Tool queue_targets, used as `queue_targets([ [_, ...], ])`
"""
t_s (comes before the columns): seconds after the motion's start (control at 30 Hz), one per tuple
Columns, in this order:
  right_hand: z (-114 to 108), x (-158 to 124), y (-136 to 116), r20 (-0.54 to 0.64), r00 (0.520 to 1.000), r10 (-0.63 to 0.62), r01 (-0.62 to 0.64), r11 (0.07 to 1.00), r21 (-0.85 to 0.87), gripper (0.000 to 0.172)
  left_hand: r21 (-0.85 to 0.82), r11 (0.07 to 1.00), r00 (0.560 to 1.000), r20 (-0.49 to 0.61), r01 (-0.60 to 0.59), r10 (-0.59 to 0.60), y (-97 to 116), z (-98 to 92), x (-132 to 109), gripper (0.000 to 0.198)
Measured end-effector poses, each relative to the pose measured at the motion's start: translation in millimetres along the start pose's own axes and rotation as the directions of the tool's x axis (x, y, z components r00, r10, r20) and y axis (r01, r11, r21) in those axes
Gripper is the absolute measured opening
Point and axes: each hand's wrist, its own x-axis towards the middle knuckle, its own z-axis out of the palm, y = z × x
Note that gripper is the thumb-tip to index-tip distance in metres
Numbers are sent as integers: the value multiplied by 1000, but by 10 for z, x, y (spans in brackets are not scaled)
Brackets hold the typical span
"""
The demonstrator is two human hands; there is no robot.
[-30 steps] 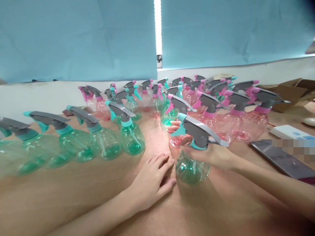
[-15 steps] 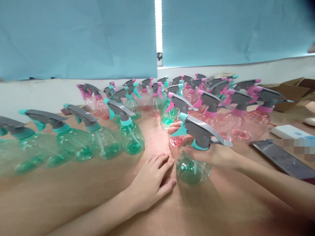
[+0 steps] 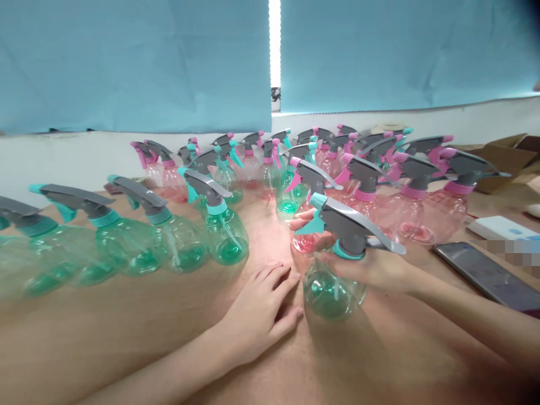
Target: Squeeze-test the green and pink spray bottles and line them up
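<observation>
A green-tinted spray bottle (image 3: 331, 298) with a grey and turquoise trigger head stands near the middle of the wooden table. My right hand (image 3: 373, 269) is closed around its neck from the right and behind, so part of the fingers is hidden. To the left of this bottle, my left hand (image 3: 265, 306) lies palm down on the tabletop, fingers stretched out, holding nothing. Its fingertips are close to the bottle's base. Just behind the held bottle, a pink spray bottle (image 3: 304, 243) is partly covered by my right hand.
A row of green spray bottles (image 3: 228, 242) runs along the left. Pink spray bottles (image 3: 411, 216) crowd the right, with mixed colours behind. At the right lie a phone (image 3: 485, 275), a white box (image 3: 502, 226) and an open cardboard box (image 3: 502, 160). Blue curtains (image 3: 135, 67) hang behind.
The camera view has shifted slightly. The held spray bottle and my right hand appear a touch further right; my left hand stays flat on the table.
</observation>
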Motion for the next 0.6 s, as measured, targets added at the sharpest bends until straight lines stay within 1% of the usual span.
queue_targets([
  [0.1,-9,-19,8,7,1000,30,-30,999,-27,30,8,1000,1000,10,2,-2,-1,6,2,45],
  [0.23,-15,-19,-7,10,998,56,-56,998,25,22,14,1000,1000,3,-1,1,-4,13,1,45],
  [0.4,-34,-3,-57,41,999,29,-32,997,75,23,22,1000,1000,-12,-2,2,-9,15,-10,44],
  [0.5,-54,-9,-45,48,999,12,-15,997,69,21,26,1000,1000,-18,-10,11,-12,16,-10,44],
  [0.6,-66,-24,-13,48,999,24,-28,997,73,19,27,1000,1000,-17,-14,14,-10,16,-6,44],
])
